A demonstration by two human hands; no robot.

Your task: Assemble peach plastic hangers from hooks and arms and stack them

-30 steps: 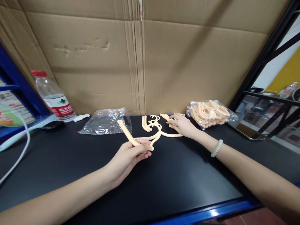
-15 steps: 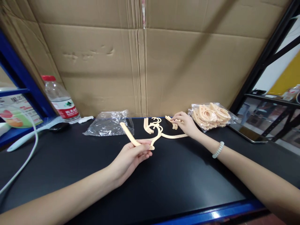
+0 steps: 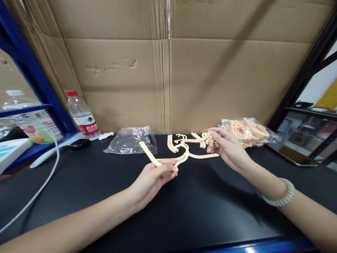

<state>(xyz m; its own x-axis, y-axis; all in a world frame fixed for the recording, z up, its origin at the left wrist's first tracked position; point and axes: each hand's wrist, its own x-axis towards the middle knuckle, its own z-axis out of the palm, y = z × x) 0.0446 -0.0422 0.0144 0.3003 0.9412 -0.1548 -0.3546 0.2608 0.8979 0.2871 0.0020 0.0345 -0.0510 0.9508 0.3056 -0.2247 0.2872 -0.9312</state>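
Left hand (image 3: 158,175): thumb and fingers pinched on cream hooked piece (image 3: 148,153), 1 end toward 11 o'clock. Right hand (image 3: 231,147), 2 o'clock from left: fingertips gripping cream strip (image 3: 196,140), strip toward 9. Bagged parts (image 3: 244,131) beyond, 1 o'clock.

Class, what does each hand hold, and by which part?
Left hand: a hooked cream piece, near its hook's base. Right hand: a curved cream strip, by its right end.

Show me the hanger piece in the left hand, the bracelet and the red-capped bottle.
Hanger piece (image 3: 149,154), head view: on its raised bar.
Bracelet (image 3: 289,195), head view: on its beads.
Red-capped bottle (image 3: 85,121), head view: on its label.
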